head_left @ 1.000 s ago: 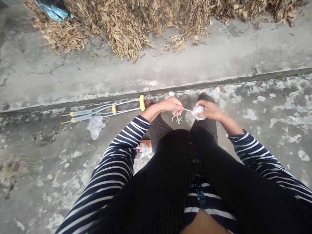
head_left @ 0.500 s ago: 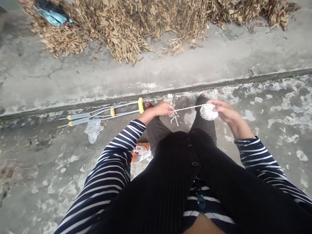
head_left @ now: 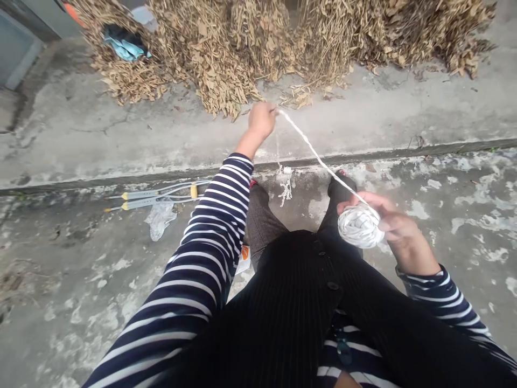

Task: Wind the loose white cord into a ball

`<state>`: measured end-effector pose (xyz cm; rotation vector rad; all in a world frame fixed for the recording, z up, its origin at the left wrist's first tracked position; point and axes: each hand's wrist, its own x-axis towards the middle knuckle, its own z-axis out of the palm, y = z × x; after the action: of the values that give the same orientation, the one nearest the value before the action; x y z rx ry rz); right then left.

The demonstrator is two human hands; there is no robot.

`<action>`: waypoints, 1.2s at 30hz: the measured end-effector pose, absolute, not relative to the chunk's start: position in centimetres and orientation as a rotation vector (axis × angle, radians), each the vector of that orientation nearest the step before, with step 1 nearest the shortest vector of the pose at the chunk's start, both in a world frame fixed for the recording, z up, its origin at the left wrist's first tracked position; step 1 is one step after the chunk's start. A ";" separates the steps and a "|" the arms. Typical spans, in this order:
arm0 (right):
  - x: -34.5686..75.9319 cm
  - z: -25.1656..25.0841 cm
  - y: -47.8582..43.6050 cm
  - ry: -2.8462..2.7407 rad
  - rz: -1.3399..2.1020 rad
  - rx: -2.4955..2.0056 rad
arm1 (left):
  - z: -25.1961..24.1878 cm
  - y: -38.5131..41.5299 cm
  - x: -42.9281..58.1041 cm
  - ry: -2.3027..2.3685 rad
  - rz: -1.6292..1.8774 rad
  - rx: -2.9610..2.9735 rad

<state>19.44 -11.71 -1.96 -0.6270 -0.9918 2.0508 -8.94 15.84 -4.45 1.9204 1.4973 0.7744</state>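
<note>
My left hand (head_left: 262,119) is closed on a white cord (head_left: 309,143), out in front near the dry leaves. From it the cord slants down to the right, slightly slack, to a round white ball of cord (head_left: 360,226). Fingers of my right hand (head_left: 388,215) are wrapped round the ball's right and upper side, over my right thigh. A thin blurred strand hangs below my left hand. On the ground between my feet lie a small white roll (head_left: 287,170) and a tangle of knotted white cord (head_left: 286,192).
Crutches (head_left: 161,198) and a clear plastic bag (head_left: 160,218) lie at left. A concrete ledge (head_left: 194,143) crosses ahead, with dry plants (head_left: 226,70) and a blue and black cloth (head_left: 126,46) on it. An orange and white bag (head_left: 243,260) is beside my leg.
My left hand has moved forward and up, drawing out a longer stretch of cord. My right hand with the ball has come nearer my body. The view has shifted slightly.
</note>
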 end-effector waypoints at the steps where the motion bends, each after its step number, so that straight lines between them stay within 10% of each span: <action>1: 19.1 -1.4 -12.0 -0.997 2.023 -0.608 | -4.8 16.1 -7.2 1.487 0.791 1.947; 12: 23.7 2.4 -13.2 -0.861 1.655 -0.979 | -19.7 -2.6 -5.7 1.005 0.004 1.788; 19: 18.9 0.9 -8.5 -0.816 1.735 -0.983 | -13.7 6.0 -13.2 1.565 0.430 1.767; 23: 16.6 0.1 -6.2 -0.886 1.781 -0.992 | -9.7 4.9 -6.8 1.065 0.838 1.494; 36: 17.5 -2.2 -6.2 -0.631 1.884 -0.969 | -6.9 0.5 -5.4 0.866 0.787 1.361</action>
<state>17.52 -6.18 -2.22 -0.9694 -0.6315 1.8842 -5.40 0.55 -6.87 1.3609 0.8665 0.7873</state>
